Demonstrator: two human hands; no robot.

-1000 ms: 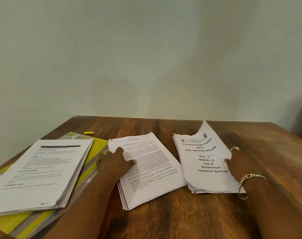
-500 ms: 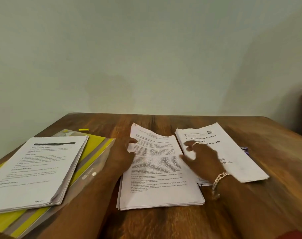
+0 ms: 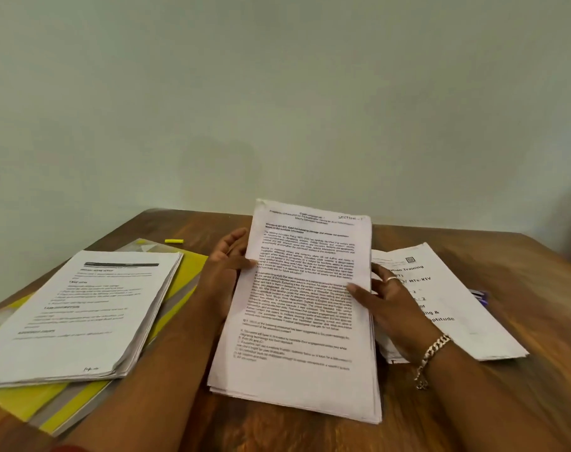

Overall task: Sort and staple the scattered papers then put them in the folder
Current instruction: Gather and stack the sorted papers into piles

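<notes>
Both hands (image 3: 227,272) (image 3: 387,300) grip the middle stack (image 3: 297,314), seemingly headed "SECTION - I", beside "MTs-XIV" papers (image 3: 450,308).

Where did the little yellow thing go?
In the head view, the small yellow cylindrical object lies on the brown wooden table at far left, near the wall, just beyond the yellow plastic folder.

left hand (image 3: 227,272) + right hand (image 3: 387,300) | grip middle stack (image 3: 300,321) (tilted up) | table (image 3: 522,402)

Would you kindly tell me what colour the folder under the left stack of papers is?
The folder is yellow with a clear plastic cover, seen best in the head view, beneath the left paper stack.
</notes>
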